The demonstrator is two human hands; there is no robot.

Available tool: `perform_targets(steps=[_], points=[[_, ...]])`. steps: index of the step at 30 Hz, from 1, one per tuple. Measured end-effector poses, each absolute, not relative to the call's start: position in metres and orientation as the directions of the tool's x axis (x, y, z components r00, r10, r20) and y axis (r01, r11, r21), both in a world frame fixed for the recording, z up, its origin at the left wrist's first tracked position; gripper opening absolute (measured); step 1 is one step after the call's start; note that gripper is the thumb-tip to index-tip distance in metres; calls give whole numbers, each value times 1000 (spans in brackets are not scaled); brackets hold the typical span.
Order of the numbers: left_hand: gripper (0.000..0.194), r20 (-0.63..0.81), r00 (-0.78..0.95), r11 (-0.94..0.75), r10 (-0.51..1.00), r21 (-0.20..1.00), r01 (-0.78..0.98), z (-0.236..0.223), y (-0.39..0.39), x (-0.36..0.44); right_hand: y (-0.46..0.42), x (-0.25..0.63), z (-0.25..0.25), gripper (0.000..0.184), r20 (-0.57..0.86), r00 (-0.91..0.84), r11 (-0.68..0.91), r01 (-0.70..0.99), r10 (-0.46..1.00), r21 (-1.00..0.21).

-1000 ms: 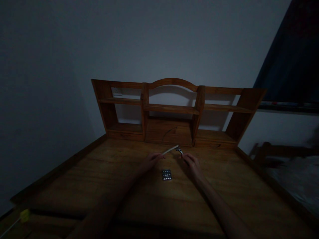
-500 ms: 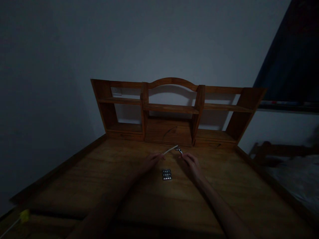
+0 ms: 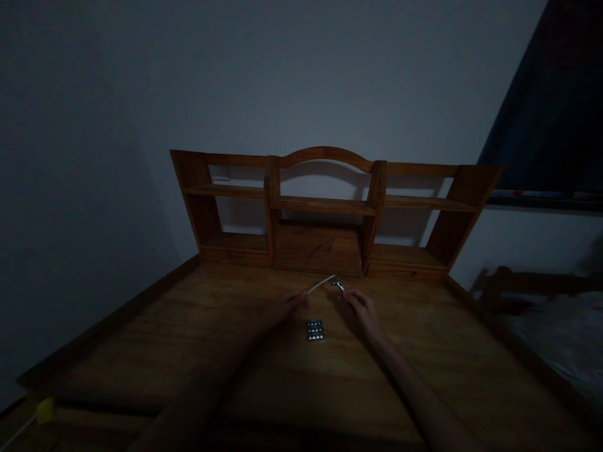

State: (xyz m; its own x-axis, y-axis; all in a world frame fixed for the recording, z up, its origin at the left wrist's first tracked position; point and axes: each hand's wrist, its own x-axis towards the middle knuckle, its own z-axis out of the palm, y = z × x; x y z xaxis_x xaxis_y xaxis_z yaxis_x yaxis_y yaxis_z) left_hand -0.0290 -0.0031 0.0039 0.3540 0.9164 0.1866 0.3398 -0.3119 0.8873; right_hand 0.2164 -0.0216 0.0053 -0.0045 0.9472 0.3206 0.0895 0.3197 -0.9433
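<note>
**Pale strip (image 3: 321,284) in your L hand (image 3: 288,306), metal tool (image 3: 339,285) in your R hand (image 3: 362,307)**

Strip's mid-view over the desk (image 3: 188,326), slanting up to the R; its far end is right by the tool's head, can't tell if touching. Your L fingers pinch its near end. Your R fingers are wrapped round the tool's handle, head pointing fwd & L. Dark block (image 3: 315,331) w/ 3 shiny rows lies on the desk btwn your forearms, nearer you than either hand. Wooden shelf unit (image 3: 325,204) stands at the desk's back edge, pale wall (image 3: 301,75) behind. Upper R: dark panel (image 3: 556,107), too dim to ID. Bottom L: yellow item (image 3: 45,410) w/ white cord (image 3: 21,432).
</note>
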Motion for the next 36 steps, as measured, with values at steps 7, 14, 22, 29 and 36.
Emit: perform_targets(steps=[7,14,22,29,36], points=[[49,189,375,-321,907,889,327,5,-2,-30,-23,216,8,32,309,13,306,97,951,-947],[51,215,369,-351,904,866,357,3,-4,-29,-23,215,6,28,325,-14,326,36,946,-945],[49,179,395,-333,901,868,368,8,-3,-30,-22,216,6,30,309,-3,308,73,951,-948],[45,218,413,-365,884,874,320,8,-3,-29,-27,214,13,30,325,-15,325,83,946,-942],[43,191,372,-316,908,896,311,8,-7,-27,-24,213,6,33,333,-14,332,107,943,-937]])
